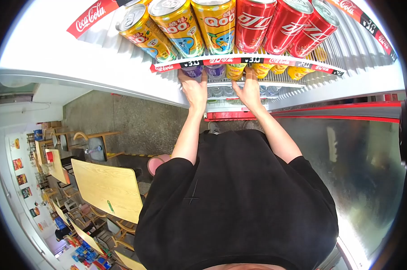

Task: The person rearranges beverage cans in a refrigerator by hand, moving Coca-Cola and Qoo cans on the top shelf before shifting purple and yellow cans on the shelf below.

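In the head view, my left hand (194,93) reaches under the shelf's front edge, its thumb and fingers on either side of a purple can (192,72). My right hand (250,93) is on the same lower level, with the thumb in front of a yellow can (234,72) and the fingers at its right side. The upper shelf strip hides the tops of both cans. Between my hands stands another purple can (215,71). More yellow drinks (262,69) are to the right of my right hand.
On the shelf above stand yellow Qoo cans (217,27) and red cola cans (254,27), behind a red price strip (221,60). An open glass door (347,166) is on the right. Wooden tables (105,186) and chairs fill the left. A red strip (230,116) runs along the fridge bottom.
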Demonstrator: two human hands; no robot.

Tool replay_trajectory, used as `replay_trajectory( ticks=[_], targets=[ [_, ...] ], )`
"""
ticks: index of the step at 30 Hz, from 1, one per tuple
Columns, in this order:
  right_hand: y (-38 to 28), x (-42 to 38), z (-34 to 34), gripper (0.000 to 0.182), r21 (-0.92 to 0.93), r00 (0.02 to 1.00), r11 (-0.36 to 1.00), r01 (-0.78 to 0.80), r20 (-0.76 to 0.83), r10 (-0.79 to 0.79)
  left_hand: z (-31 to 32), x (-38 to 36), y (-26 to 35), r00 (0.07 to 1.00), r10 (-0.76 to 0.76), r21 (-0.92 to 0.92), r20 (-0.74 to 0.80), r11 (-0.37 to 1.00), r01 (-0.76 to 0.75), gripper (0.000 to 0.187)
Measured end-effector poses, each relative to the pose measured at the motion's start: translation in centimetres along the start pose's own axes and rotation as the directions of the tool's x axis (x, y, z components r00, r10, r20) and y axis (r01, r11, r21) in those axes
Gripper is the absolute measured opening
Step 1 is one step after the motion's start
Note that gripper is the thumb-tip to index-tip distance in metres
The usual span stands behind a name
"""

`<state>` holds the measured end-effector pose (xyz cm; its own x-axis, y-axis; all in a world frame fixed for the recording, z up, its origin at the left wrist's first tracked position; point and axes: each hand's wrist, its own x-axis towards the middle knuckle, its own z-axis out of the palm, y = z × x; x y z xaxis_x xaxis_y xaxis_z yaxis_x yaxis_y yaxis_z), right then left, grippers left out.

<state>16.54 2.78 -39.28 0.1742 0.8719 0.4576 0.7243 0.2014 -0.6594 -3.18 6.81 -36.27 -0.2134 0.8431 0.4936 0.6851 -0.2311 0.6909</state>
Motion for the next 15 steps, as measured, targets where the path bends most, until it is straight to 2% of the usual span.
replay_trajectory(
  ticks=[3,6,9,12,15],
  targets=[
    [0.0,-0.1,0.1,0.066,0.004,1.0,1.0,-0.003,0.008,0.003,-0.4,-0.2,-0.6,0.972,-0.219,-0.033,0.083,0.974,0.222,0.08],
    [0.0,-0.1,0.0,0.066,0.008,1.0,1.0,0.002,0.003,-0.002,-1.2,-0.8,-0.7,0.995,-0.099,0.051,0.022,0.994,0.097,0.075],
    [-0.1,-0.1,0.0,0.066,0.01,1.0,1.0,0.002,0.007,-0.002,-2.0,-1.0,-0.6,0.995,-0.087,0.098,0.042,0.992,0.083,0.07],
    [0.0,-0.1,0.0,0.067,0.023,1.0,1.0,-0.01,0.015,0.01,-2.0,-1.1,-1.5,0.999,-0.045,0.061,0.01,0.997,0.045,0.064],
    [-0.2,-0.2,0.0,0.069,0.046,0.998,0.998,-0.052,0.037,0.051,-2.4,-1.2,-0.6,0.995,-0.091,0.133,0.029,0.987,0.086,0.061]
  ],
)
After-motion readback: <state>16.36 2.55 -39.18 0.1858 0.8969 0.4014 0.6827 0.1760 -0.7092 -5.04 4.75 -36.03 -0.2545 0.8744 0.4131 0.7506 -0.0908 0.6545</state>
